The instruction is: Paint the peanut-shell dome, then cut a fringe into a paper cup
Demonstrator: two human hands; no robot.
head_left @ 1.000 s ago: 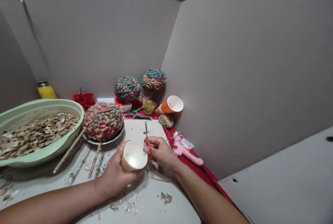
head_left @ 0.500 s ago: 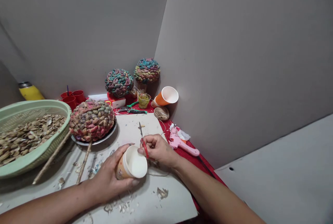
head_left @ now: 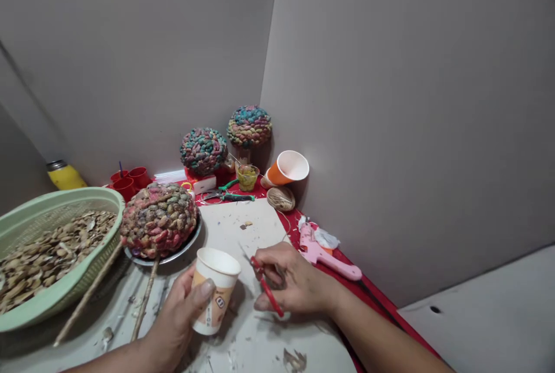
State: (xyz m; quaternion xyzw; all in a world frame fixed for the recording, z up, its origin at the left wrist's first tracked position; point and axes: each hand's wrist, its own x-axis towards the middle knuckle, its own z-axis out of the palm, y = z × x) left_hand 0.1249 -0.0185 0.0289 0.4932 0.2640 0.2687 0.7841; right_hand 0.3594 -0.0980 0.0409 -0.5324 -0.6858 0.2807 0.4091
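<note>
A paper cup (head_left: 215,295), white with an orange-tan printed band, stands nearly upright in my left hand (head_left: 180,312), the thumb pressed on its front. My right hand (head_left: 299,280) holds red-handled scissors (head_left: 265,289), their blades pointing up and to the left, just right of the cup and apart from it. The blades are blurred by motion. Left of the cup, a ball covered in shells (head_left: 160,220), pink, green and brown, rests on a metal dish (head_left: 191,244), with two twine-wrapped sticks reaching toward me.
A green basket (head_left: 65,199) of loose shells stands at left. Behind are two coloured shell balls (head_left: 203,150), red cups (head_left: 124,188), green-handled pliers (head_left: 236,197), an orange cup (head_left: 281,169) and a twine ball (head_left: 281,199). A pink glue gun (head_left: 329,257) lies at right. Scraps dot the white board (head_left: 225,225).
The cup has turned from its mouth facing right to nearly upright. My right hand and the scissors have moved away from its rim to the right. The view has tilted up slightly.
</note>
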